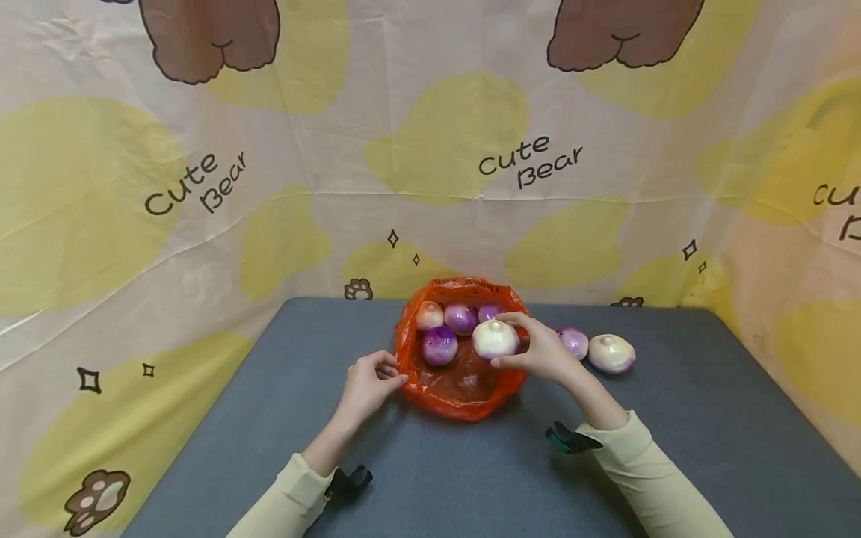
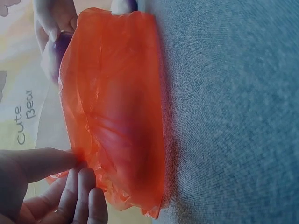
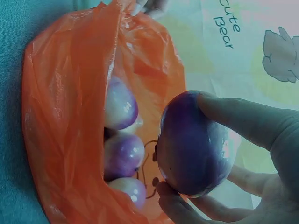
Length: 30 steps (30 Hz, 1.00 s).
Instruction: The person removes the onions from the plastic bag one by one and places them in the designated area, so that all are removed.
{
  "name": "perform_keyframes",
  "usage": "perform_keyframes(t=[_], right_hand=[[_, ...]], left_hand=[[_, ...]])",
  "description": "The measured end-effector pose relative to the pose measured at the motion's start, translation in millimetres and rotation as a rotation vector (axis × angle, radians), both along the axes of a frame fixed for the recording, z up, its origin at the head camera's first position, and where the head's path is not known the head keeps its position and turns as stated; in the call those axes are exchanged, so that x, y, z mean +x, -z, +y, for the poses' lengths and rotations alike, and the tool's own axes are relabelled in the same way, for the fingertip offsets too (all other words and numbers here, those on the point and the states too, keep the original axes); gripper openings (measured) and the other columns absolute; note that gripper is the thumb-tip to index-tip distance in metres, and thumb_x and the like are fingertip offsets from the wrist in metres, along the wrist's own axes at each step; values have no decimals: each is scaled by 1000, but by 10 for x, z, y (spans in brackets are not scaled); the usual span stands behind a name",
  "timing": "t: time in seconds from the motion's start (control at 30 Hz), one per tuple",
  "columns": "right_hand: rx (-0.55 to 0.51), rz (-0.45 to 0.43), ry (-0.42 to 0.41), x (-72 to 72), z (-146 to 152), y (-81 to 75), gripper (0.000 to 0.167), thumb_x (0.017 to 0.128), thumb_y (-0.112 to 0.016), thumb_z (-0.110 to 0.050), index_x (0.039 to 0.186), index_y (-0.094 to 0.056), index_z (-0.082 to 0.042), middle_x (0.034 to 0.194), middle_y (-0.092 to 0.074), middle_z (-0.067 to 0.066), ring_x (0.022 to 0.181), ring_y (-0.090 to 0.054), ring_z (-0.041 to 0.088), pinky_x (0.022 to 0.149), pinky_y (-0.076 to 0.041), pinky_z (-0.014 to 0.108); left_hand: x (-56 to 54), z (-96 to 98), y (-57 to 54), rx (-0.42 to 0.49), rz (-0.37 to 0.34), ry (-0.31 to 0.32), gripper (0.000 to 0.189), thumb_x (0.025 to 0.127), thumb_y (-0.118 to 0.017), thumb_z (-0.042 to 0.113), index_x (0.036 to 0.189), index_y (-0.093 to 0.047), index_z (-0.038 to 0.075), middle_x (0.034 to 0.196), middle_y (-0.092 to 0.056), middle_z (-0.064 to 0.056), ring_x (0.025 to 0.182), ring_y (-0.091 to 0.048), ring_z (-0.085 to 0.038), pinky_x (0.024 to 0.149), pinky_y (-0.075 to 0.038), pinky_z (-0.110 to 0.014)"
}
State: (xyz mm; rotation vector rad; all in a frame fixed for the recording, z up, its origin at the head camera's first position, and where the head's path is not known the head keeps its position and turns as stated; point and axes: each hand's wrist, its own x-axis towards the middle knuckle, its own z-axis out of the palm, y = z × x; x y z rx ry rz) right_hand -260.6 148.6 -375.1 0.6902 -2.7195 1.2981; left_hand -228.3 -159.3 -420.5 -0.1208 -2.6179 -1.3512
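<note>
An orange plastic bag [image 1: 457, 409] stands with its mouth spread wide. Several purple-and-white onions [image 1: 440, 346] lie inside it, mostly toward the back and left. My left hand [image 1: 368, 385] pinches the bag's left rim between thumb and fingers, as the left wrist view also shows with the bag [image 2: 117, 102]. My right hand [image 1: 538, 350] grips one onion [image 1: 495, 339] over the right part of the bag's mouth. In the right wrist view, thumb and fingers span this onion [image 3: 194, 144], purple on the side seen there, beside the bag's opening.
Two more onions rest on the grey table [image 1: 471, 478] right of the bag: a purple one [image 1: 574, 343] partly behind my right hand, and a whiter one [image 1: 612, 353]. A printed cloth [image 1: 430, 149] hangs behind the table's back edge.
</note>
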Motion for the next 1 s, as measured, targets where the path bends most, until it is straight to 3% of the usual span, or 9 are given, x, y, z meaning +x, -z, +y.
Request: perform_keyframes(t=[0.37, 0.6, 0.83, 1.0], right_hand=[[-22, 12, 3, 51, 215, 4, 70, 73, -82, -22, 132, -48, -6, 131, -52, 20, 103, -61, 39, 85, -52, 49], [48, 35, 99, 99, 362, -16, 74, 71, -83, -30, 134, -48, -9, 129, -55, 18, 103, -60, 35, 85, -52, 48], [-14, 0, 102, 139, 534, -73, 73, 73, -82, -25, 134, -47, -6, 127, -55, 21, 103, -60, 36, 86, -51, 50], [-17, -37, 138, 178, 676, -103, 73, 75, -80, -26, 136, -45, -7, 133, -50, 22, 111, -58, 41, 90, -49, 51]], left_hand=[[-2, -10, -7, -3, 7, 5, 15, 75, -78, 10, 84, -66, 8, 74, -67, -2, 66, -61, -11, 63, -52, -25], [11, -20, -6, 6, 0, -1, 15, 74, -78, 10, 83, -66, 8, 73, -67, -2, 66, -61, -12, 63, -52, -25], [0, -21, 2, -1, 11, 4, 15, 74, -78, 10, 83, -66, 8, 73, -68, -1, 66, -61, -11, 63, -52, -25], [2, -27, -8, 1, 13, 6, 15, 74, -78, 10, 83, -66, 8, 74, -67, -2, 66, -61, -11, 63, -52, -24]])
